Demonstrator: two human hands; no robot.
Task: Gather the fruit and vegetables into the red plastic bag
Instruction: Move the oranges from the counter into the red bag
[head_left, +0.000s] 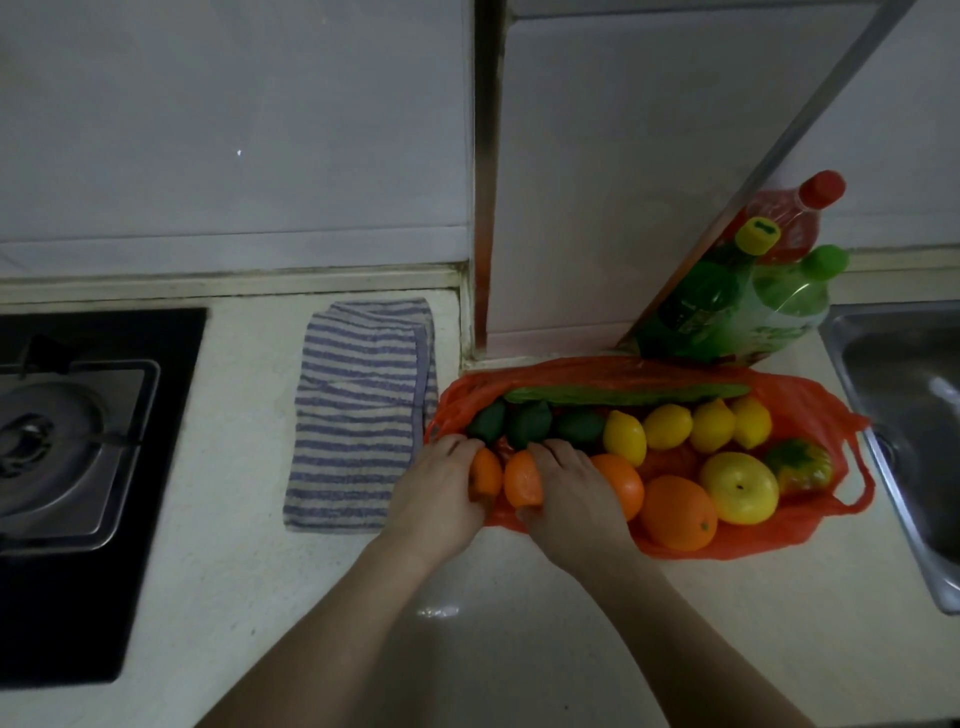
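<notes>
The red plastic bag (810, 410) lies spread flat on the counter with fruit and vegetables resting on it. A long cucumber (628, 395) lies along the back, with three dark green fruits (530, 423) and several lemons (667, 426) in front of it. Big oranges (678, 512), a yellow apple (740, 486) and a red-green tomato (800, 465) sit nearer me. My left hand (439, 496) is closed around a small orange (487, 474) at the bag's left end. My right hand (569, 488) grips a second small orange (522, 478) beside it.
A striped towel (358, 410) lies left of the bag. A gas hob (78, 457) fills the far left. Green and red bottles (753, 301) stand behind the bag against the wall. A steel sink (914, 426) borders the bag's right side.
</notes>
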